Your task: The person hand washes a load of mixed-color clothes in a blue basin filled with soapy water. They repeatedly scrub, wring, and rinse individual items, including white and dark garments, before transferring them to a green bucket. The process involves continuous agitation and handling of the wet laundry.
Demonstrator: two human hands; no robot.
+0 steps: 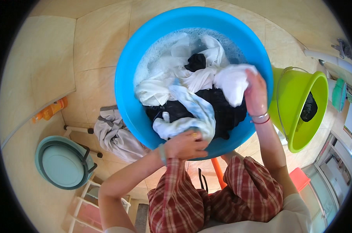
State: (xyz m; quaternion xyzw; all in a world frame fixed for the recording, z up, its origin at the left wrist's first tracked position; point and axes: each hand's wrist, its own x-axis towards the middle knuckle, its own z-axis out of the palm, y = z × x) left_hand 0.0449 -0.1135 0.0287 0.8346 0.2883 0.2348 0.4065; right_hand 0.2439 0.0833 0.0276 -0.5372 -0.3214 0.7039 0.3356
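Observation:
A large blue basin (124,73) of sudsy water sits in front of my knees, filled with wet laundry. At its right side my right hand (256,95) grips a bunched white cloth (232,82), lifted above the rest. My left hand (186,145), at the near rim, is closed on the near end of a twisted pale blue-and-white cloth (197,105); its fingertips are partly hidden. Beneath both lies black fabric (228,114). White garments (152,90) spread across the middle and left, with a small black piece (196,62) on top.
Right of the basin a lime-green bucket (294,105) is tipped, with something black (309,108) inside. Grey fabric (115,136) lies at the left. Farther left are an orange bottle (53,109) and grey-green basins (63,165). A white rack (84,206) stands at lower left.

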